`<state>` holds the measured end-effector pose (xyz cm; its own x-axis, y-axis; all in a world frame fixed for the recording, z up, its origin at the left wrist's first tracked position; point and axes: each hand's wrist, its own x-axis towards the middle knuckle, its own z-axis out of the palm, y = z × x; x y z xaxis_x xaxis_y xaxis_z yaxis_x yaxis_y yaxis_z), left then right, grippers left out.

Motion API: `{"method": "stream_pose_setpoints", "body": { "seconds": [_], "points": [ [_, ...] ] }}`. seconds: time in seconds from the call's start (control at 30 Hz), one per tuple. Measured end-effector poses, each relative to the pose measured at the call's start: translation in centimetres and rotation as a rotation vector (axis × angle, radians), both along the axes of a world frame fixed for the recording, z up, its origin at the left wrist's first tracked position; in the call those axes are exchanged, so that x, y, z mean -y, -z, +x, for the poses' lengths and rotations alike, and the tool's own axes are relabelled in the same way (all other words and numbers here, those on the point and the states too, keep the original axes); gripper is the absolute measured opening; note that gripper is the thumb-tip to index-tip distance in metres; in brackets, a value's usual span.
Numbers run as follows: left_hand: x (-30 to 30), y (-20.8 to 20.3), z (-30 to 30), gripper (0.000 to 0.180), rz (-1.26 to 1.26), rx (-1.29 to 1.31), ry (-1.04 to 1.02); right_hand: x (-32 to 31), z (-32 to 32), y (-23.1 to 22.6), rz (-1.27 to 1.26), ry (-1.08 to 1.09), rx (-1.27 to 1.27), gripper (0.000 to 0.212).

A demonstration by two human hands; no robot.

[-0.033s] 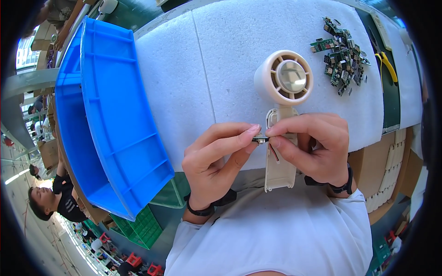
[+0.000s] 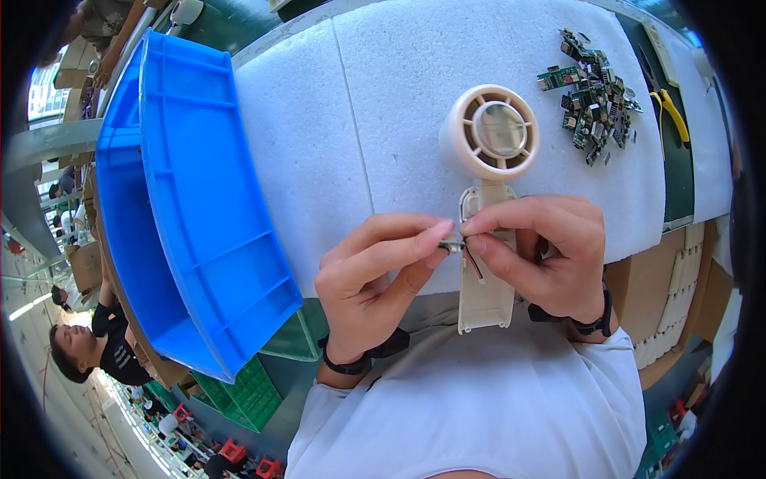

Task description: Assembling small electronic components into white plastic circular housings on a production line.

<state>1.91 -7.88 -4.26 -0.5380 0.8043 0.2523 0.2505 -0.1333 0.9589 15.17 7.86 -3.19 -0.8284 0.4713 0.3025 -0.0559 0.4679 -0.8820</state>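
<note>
A cream handheld fan [image 2: 488, 132] lies in front of me, its round head away from me and its open handle shell [image 2: 487, 305] toward my body. My left hand [image 2: 375, 267] pinches a small circuit board [image 2: 452, 247] between thumb and fingers, over the left edge of the shell. Close against it, my right hand [image 2: 550, 243] is closed in a pinch at the end of thin wires. Those red and black wires [image 2: 475, 267] hang below my right fingertips over the shell. My fingers hide the exact meeting point of board and wires.
A heap of green circuit boards [image 2: 594, 104] lies on the white foam sheet [image 2: 399, 72] at the far right. Yellow-handled pliers [image 2: 673, 117] rest beyond it. A large blue bin [image 2: 207, 176] stands at left, and a cardboard box [image 2: 666, 295] with cream parts at right.
The fan has shifted very slightly to the left, its head tipping a little. Both hands keep almost the same place and the same pinches.
</note>
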Motion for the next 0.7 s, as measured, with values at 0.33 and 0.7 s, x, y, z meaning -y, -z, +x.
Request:
{"method": "stream_pose_setpoints", "body": {
  "seconds": [0.33, 0.7],
  "points": [
    [0.2, 1.1, 0.8, 0.032, 0.05, 0.102, -0.063, 0.6, -0.3, 0.3, 0.03, 0.05, 0.023, 0.021],
    [0.7, 1.8, 1.4, 0.032, 0.136, 0.071, -0.214, 0.7, -0.6, 0.4, 0.376, -0.032, 0.043, 0.024]
  ]
}}
